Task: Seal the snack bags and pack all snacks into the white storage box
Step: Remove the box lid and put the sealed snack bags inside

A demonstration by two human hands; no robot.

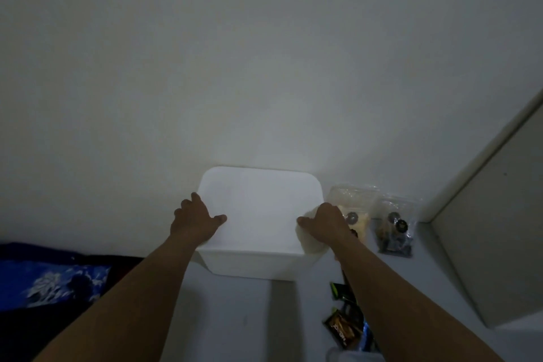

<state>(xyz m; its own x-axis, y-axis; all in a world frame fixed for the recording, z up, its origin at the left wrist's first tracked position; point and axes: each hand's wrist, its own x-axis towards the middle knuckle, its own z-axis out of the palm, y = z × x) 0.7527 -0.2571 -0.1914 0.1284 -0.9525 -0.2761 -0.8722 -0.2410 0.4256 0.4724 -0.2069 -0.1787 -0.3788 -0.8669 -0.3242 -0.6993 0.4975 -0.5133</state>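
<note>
The white storage box [258,261] stands against the wall with its white lid [260,203] on top. My left hand [195,222] grips the lid's left edge, thumb on top. My right hand [324,225] grips the lid's right front corner. To the right of the box lie two clear snack bags: one with pale yellow contents [357,216], one with dark contents [395,225]. Small wrapped snacks, a brown one [342,329] and a green one [338,291], lie under my right forearm.
A white wall fills the upper view. A pale cabinet side [496,244] stands at the right. Blue patterned fabric [55,282] lies at the lower left, beside the table's edge.
</note>
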